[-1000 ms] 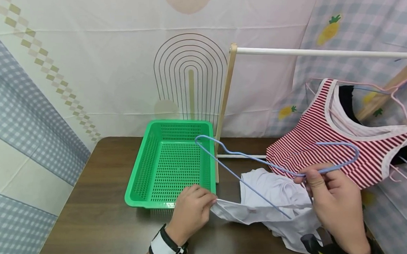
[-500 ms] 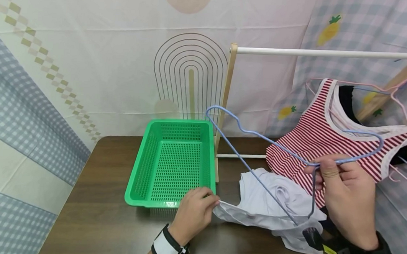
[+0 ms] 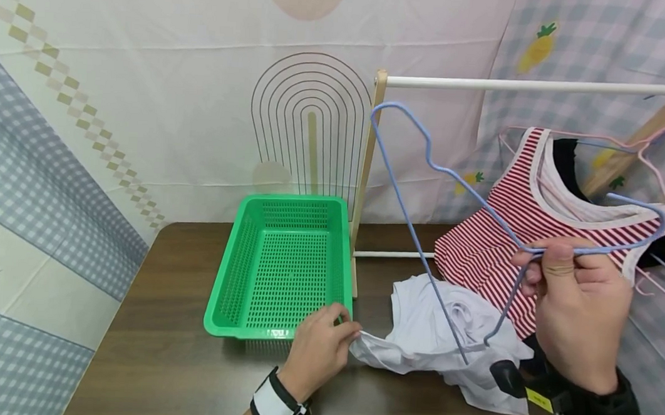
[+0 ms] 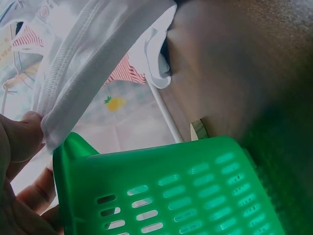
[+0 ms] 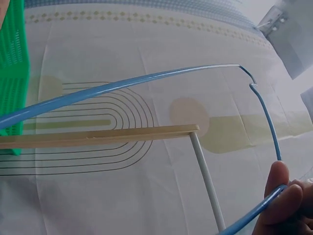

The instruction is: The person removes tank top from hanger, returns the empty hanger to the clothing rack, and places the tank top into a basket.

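My right hand (image 3: pixel 581 308) pinches a blue clothes hanger (image 3: pixel 469 189) at the base of its hook. The hanger is tilted, one shoulder raised to the left, its lower end reaching into a white garment (image 3: pixel 451 314) on the table. In the right wrist view, the thumb and fingers (image 5: pixel 283 205) grip the blue hanger (image 5: pixel 146 78). With thumb and fingers, my left hand (image 3: pixel 322 345) holds the garment's edge beside the basket's near right corner. The left wrist view shows the white hem (image 4: pixel 93 73) between thumb and fingers. Folds hide part of the hanger's lower end.
A green plastic basket (image 3: pixel 224 277) stands left of the garment. Behind is a wooden rack with a white rail (image 3: pixel 530 87). A red-and-white striped tank top (image 3: pixel 511 236) hangs on a pink hanger at the right, a black garment (image 3: pixel 565 163) behind it.
My right hand has moved up and right, tilting the hanger so its left shoulder rises well above the basket. The left hand has shifted slightly right, keeping the garment's edge.
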Motion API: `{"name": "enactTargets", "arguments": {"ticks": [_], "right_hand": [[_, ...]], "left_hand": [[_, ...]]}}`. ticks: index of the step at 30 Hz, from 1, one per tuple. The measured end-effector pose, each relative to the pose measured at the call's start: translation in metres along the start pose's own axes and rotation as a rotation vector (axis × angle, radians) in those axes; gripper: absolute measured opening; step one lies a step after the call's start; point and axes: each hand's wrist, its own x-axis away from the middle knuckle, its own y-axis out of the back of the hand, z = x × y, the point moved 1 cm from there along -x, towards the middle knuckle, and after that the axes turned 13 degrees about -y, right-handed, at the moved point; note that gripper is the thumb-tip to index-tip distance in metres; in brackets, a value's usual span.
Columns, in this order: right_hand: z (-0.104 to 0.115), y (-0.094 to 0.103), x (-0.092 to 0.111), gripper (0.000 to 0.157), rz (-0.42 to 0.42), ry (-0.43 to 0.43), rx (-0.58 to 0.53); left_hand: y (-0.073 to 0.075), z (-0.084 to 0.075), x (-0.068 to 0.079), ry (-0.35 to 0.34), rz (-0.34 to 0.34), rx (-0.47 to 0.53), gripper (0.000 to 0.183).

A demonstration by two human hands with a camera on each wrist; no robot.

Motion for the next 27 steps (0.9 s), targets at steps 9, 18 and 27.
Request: {"name": "enactTargets", "arguments": {"ticks": [9,18,27], "right_hand": [[0.005,-0.001,-0.01,0.02,-0.073,0.076,-0.011],[-0.007,0.003,-0.023,0.015,-0.067,0.087,0.211],[-0.021,0.005,-0.036,0.018,-0.094,0.16,0.737]], "left_hand": [[-0.004,0.0,0.002,-0.009,0.004,-0.005,0.004],[-0.006,0.001,0.005,0.002,0.013,-0.017,0.005],[-0.009,0.002,0.005,-0.009,-0.001,-0.023,0.005]]}}
